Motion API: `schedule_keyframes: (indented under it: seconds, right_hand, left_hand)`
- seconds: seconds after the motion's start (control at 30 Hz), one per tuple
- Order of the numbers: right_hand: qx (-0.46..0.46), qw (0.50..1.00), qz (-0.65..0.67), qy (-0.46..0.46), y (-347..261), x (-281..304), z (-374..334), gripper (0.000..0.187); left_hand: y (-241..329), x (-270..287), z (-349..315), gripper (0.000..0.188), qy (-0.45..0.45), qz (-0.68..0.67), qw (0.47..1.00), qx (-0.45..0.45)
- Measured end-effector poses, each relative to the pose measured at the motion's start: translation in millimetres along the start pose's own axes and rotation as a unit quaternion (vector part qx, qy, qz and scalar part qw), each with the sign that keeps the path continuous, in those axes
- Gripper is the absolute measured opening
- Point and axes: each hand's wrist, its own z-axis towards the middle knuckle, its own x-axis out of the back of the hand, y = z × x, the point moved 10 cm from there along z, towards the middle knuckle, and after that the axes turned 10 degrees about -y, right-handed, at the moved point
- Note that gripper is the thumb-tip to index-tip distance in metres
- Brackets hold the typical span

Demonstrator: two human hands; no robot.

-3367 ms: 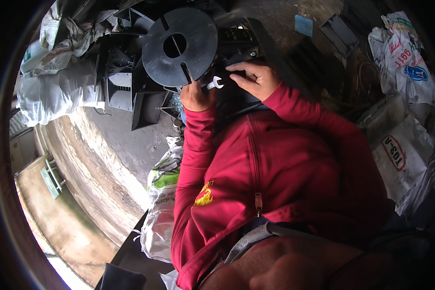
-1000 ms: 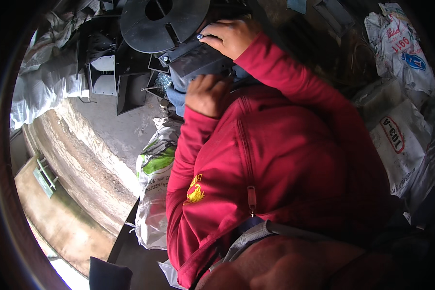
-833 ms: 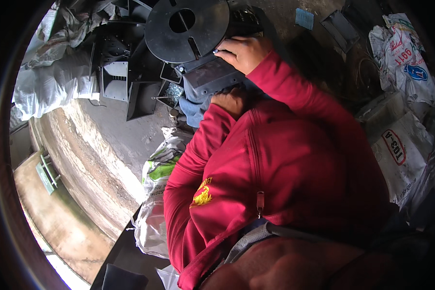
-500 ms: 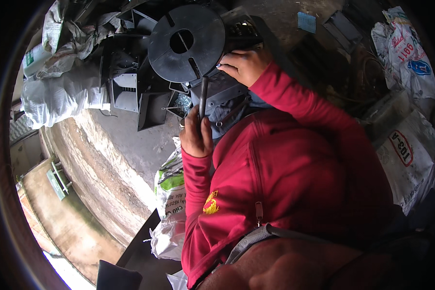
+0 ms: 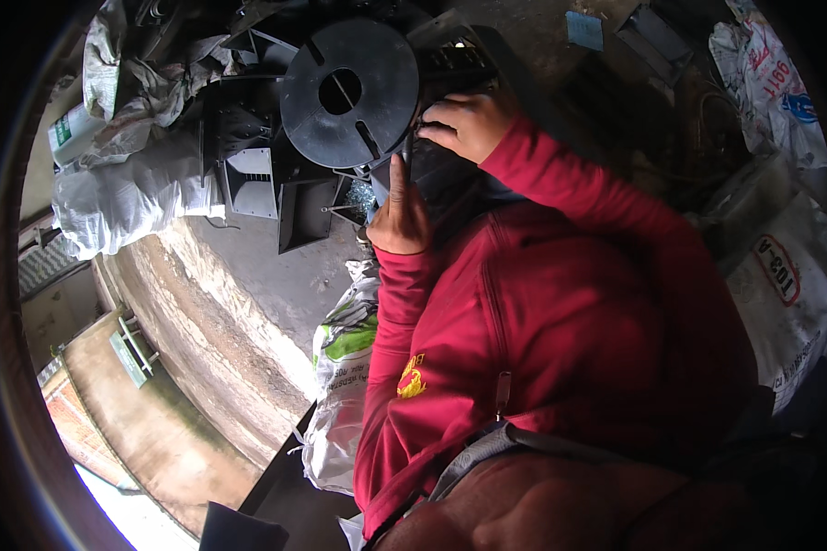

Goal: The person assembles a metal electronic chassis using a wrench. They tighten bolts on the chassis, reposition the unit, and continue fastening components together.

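Note:
A round black disc [image 5: 381, 60] with a centre hole and narrow slots lies level in front of me. My left hand [image 5: 399, 219] is wrapped round a dark rod [image 5: 408, 158], its index finger stretched up along it. The rod's upper end is at the disc's near right edge; whether they touch I cannot tell. Just right of that edge is my right hand [image 5: 473, 127], thumb and fingers drawn together. What they pinch, if anything, is hidden. Under the disc's near side, a small tray of shiny small parts [image 5: 359, 196] partly shows.
Dark metal bins [image 5: 305, 213] and a lighter bracket-like box [image 5: 251, 182] stand left of my hands. White sacks [image 5: 129, 202] lie at the far left, with a printed sack [image 5: 776, 285] on the right. Another white sack [image 5: 345, 386] is beside my left arm.
My left hand has moved up and right with the rod, and its index finger is now extended. The rod end has come in by the right hand. The view has shifted slightly.

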Motion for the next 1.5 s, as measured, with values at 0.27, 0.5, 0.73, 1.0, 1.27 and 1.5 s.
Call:
schedule_keyframes:
  seconds: [0.27,0.5,0.73,1.0,1.27,1.5]
  right_hand:
    - [-0.015,0.992,-0.092,-0.091,47.2,75.0,6.5,0.098]
    - [0.006,0.944,-0.16,-0.29,86.4,17.5,34.4,0.108]
    - [-0.113,0.89,-0.144,-0.417,82.6,13.1,28.7,0.112]
    - [-0.111,0.894,-0.128,-0.415,85.6,15.3,28.7,0.115]
    - [-0.11,0.89,-0.142,-0.419,92.7,11.9,27.2,0.116]
    - [-0.118,0.881,-0.13,-0.439,90.2,8.5,25.4,0.117]
  left_hand:
    - [2.0,35.3,-5.4,0.049,0.07,-0.112,0.991,-0.004]
    - [2.8,25.5,1.9,0.051,-0.001,-0.119,0.993,0.013]
    - [-1.6,8.0,-6.8,0.056,0.018,-0.02,1.0,-0.016]
    - [17.2,23.1,-2.9,0.051,0.03,-0.012,0.997,-0.069]
    - [13.7,39.2,5.0,0.052,0.052,-0.093,0.994,-0.027]
    - [-1.5,23.3,3.2,0.051,-0.004,-0.058,0.998,0.017]
